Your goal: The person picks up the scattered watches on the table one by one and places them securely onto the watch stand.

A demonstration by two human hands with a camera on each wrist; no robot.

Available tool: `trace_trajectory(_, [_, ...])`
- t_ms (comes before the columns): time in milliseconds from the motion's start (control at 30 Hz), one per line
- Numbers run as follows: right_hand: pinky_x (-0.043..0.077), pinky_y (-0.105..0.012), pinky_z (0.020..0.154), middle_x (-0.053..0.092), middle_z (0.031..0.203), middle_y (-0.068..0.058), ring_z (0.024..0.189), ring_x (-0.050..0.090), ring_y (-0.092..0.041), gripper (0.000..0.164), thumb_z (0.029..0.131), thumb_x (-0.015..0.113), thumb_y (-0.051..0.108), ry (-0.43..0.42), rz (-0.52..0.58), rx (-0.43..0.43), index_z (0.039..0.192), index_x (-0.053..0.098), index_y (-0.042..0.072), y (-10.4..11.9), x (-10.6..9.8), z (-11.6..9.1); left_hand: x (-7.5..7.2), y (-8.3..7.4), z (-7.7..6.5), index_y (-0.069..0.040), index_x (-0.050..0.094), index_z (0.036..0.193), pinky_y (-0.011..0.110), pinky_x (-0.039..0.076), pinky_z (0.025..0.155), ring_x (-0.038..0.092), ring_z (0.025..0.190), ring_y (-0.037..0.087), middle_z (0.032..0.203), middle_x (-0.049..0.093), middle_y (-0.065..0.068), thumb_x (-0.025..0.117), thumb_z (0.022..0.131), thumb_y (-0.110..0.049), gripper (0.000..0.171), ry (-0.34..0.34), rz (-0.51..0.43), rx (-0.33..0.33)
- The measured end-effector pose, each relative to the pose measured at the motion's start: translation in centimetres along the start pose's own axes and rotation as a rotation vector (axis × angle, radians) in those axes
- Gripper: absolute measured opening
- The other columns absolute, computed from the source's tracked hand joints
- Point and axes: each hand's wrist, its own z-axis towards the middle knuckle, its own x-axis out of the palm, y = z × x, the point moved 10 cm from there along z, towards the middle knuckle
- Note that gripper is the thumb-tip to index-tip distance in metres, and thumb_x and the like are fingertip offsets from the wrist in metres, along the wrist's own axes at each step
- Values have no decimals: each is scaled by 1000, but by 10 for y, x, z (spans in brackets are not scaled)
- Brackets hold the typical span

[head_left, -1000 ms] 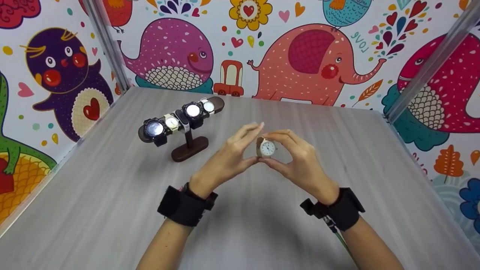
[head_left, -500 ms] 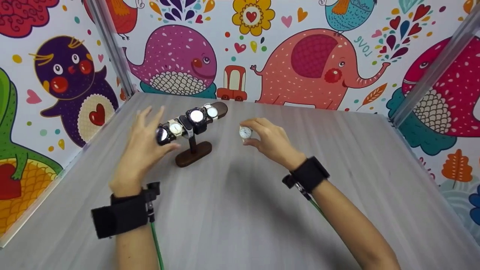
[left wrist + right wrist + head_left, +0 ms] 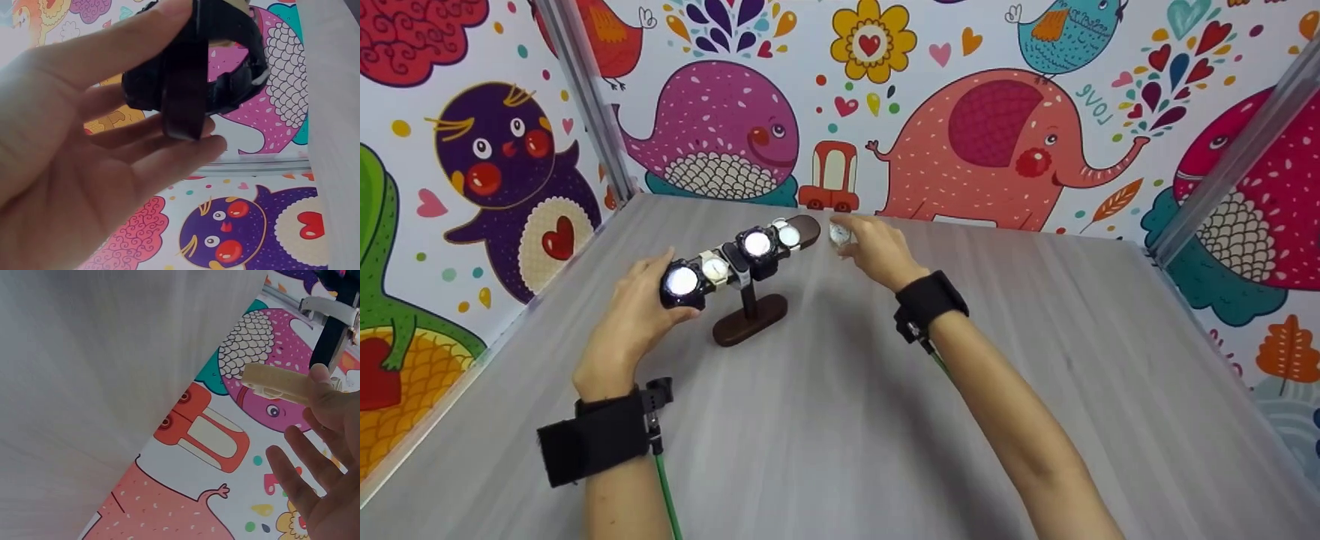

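Observation:
A dark brown wooden watch stand [image 3: 750, 320] holds several watches on its tilted bar. My left hand [image 3: 624, 319] grips the bar's left end, where a black watch [image 3: 682, 283] sits. In the left wrist view, the thumb [image 3: 169, 14] lies over the black strap and the fingers reach behind the dark bar end [image 3: 184, 95]. My right hand [image 3: 877, 251] pinches a small wristwatch [image 3: 840, 234] with a white dial, just off the bar's right end [image 3: 808, 229]. Its beige strap [image 3: 278, 381] shows edge-on in the right wrist view, between thumb and fingers.
On the bar sit a cream watch [image 3: 715, 268], another black watch [image 3: 757, 244] and a small white watch [image 3: 787, 235]. The grey table [image 3: 825, 450] is bordered by printed cartoon walls [image 3: 930, 150]. A green cable [image 3: 666, 487] runs along the left forearm.
My left hand has left the small wristwatch, moved left and taken hold of the stand's left end. My right hand has carried the wristwatch forward and left to the bar's right end.

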Motion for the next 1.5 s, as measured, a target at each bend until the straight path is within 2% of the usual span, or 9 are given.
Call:
trace_trajectory(167, [53,-45,105,62,141,-7,126,60,-26,51,93,71,14,-18,54,1,142,57,16,-2,3,5,-1,-3,-3,7,29,153,63,29,119,36,138,53,149,38,36,78,85,-9,86,-5,18,18])
trace_trajectory(300, [55,-44,101,67,133,-9,115,65,-28,49,93,71,18,-43,95,0,140,59,16,-4,4,7,3,-4,-5,8,29,153,62,30,119,38,138,53,148,39,37,78,85,-9,86,5,9,17])
trace_trajectory(467, [56,-43,97,69,128,-10,108,66,-30,48,91,72,23,-37,120,-54,137,60,15,4,3,12,2,-6,-5,7,27,154,63,28,119,36,139,53,150,38,36,78,85,-10,87,14,3,7])
trace_trajectory(700, [51,-41,107,65,135,-7,119,62,-26,48,92,70,24,8,91,-99,138,59,14,10,-3,19,4,-11,-2,6,26,154,63,24,121,29,143,53,155,32,35,78,85,-9,88,41,-8,-14])
trace_trajectory(900, [48,-43,112,61,141,-8,126,59,-27,50,94,67,23,91,87,-116,143,55,15,8,3,18,4,-15,-3,8,35,150,61,31,118,40,138,52,149,41,35,80,82,-5,82,11,-31,21])
trace_trajectory(1033, [47,-43,112,60,143,-7,127,58,-25,51,94,67,22,114,110,-143,143,54,15,11,3,17,2,-18,-5,8,41,147,60,35,116,45,135,50,147,45,34,80,81,-4,77,2,-37,33])
trace_trajectory(1200, [49,-42,110,59,143,-6,124,58,-25,50,95,67,23,115,112,-164,143,54,17,16,2,15,0,-21,-7,6,46,145,60,38,114,48,131,48,143,49,33,80,81,-4,73,1,-43,42])
trace_trajectory(1500, [47,-44,113,60,143,-5,134,53,-26,51,92,70,26,59,63,-189,141,57,19,21,-1,10,2,-24,-6,5,48,144,60,38,114,48,131,48,142,50,33,80,81,-2,71,10,-41,54])
